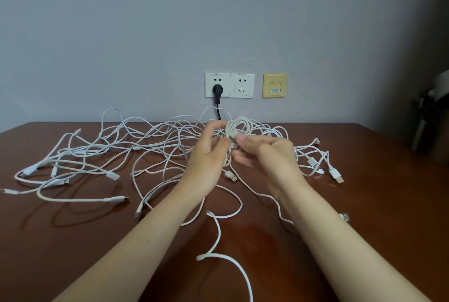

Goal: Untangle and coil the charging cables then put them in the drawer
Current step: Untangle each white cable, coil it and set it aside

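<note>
Dark reddish-brown wooden table [73, 241] beneath a grey-blue wall [145, 34]: I hold a small coil of white charging cable [239, 125] just above the tabletop. My left hand [206, 156] is curled round its left side, and my right hand [267, 156] pinches the gathered loops between thumb and fingers. The tangle of white charging cables [109, 151] sprawls uncoiled to the left of my hands, behind them and to their right. The drawer is not in view.

I judge the main risk to be the coil's free end. I cannot tell where it runs, and if it threads through the heap, a hard pull would tighten crossings rather than free them. A slack pinch would likely let the springy loops burst open. A silver-tipped white USB plug [231, 177] lying just below my hands could catch on a loop. Directly beyond my hands, a black power plug [217, 89] sits in a white double wall socket [243, 85], and its cord drops into the same heap. Dragging cables toward me might snag that cord.
</note>
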Demonstrator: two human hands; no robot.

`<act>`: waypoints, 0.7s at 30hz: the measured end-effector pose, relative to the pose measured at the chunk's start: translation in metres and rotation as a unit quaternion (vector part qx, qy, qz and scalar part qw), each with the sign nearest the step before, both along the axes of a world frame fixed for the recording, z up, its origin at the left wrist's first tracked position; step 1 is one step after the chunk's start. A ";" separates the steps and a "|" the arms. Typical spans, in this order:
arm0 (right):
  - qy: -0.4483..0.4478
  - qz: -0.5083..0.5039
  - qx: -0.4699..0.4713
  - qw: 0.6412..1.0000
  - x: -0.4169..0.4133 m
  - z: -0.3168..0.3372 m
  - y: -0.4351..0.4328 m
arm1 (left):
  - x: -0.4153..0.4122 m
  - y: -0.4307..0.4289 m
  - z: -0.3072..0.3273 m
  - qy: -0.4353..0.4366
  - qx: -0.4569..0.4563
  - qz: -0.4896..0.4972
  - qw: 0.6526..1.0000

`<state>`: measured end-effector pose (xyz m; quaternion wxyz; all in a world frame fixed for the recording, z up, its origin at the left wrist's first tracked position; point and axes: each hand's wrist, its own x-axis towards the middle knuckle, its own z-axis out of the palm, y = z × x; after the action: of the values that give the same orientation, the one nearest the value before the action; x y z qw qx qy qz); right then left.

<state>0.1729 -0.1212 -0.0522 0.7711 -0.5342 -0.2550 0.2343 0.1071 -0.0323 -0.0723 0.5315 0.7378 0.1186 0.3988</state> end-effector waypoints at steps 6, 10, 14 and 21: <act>0.016 0.048 -0.017 0.999 0.000 -0.002 0.000 | -0.002 -0.003 0.001 -0.001 -0.003 -0.043 0.999; -0.034 0.049 -0.018 0.998 -0.001 -0.004 0.001 | -0.003 -0.005 0.003 -0.014 -0.010 -0.051 0.999; -0.112 -0.043 -0.036 0.992 -0.003 -0.007 0.005 | -0.001 -0.003 0.002 -0.019 -0.008 -0.047 0.999; -0.199 -0.088 -0.039 0.975 0.001 -0.011 0.011 | 0.004 0.002 -0.007 -0.024 0.030 -0.063 0.997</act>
<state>0.1744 -0.1100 -0.0636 0.7013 -0.6199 -0.3461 0.0643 0.1112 -0.0304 -0.0794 0.5364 0.7494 0.0469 0.3855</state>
